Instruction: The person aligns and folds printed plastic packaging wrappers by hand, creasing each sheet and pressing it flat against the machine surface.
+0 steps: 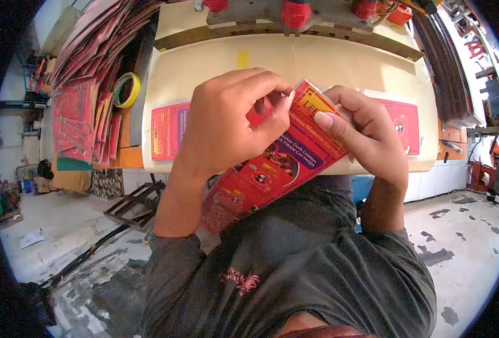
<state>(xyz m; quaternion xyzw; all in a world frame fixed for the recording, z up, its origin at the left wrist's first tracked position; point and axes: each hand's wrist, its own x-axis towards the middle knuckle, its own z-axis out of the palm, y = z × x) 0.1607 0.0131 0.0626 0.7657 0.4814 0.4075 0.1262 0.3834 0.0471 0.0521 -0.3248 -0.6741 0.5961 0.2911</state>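
A long red printed card in a clear plastic cover (263, 180), with a purple band and a picture of food, slants over the table's front edge towards my lap. My right hand (368, 127) is closed on its upper right edge, thumb on the printed face. At the upper left edge, my left hand (235, 115) has thumb and index finger pinched together beside the top corner. Whatever lies between those fingertips, if anything, is too small to make out. Part of the card is hidden behind my left hand.
Red printed pieces lie on the cream tabletop at left (165, 138) and right (410, 127). A yellow tape roll (126, 90) stands beside stacked red sheets (74, 118). A metal bar (317, 39) crosses the back. Dark stacked sheets (444, 62) stand at right.
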